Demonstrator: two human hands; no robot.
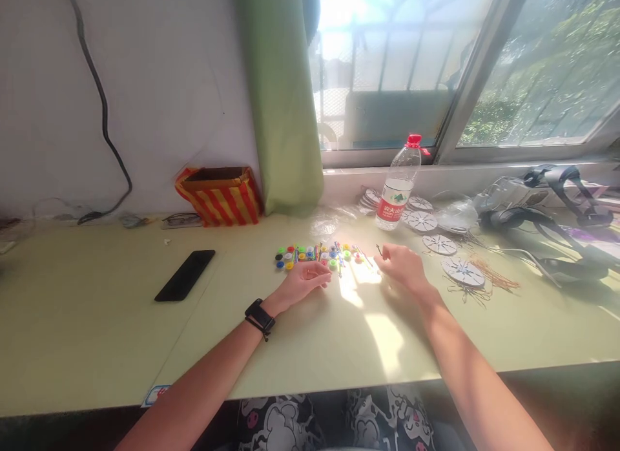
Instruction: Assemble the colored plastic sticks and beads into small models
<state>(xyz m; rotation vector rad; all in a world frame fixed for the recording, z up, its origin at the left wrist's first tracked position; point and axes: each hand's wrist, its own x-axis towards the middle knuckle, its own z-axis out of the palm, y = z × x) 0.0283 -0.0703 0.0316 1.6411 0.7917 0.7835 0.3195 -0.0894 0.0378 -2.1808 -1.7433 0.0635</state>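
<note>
My left hand [309, 280] rests low over the table beside small coloured round pieces [289, 257], which look like bobbins or caps. Its fingers are loosely bent with the thumb apart, and nothing shows in them. Closed fingers of my right hand [401, 265] pinch a thin dark stick [379, 249], whose tip points up past the knuckles; its lower part is hidden. Between the hands lie more coloured round pieces [347, 256] and several slim multicoloured sticks, too small to make out well.
A water bottle [394, 192] stands behind my right hand. White slotted discs [462, 272], some with thin brown strands, lie to the right near black straps [537, 231]. A black phone [185, 275] lies left, and a striped box [220, 202] stands at the wall.
</note>
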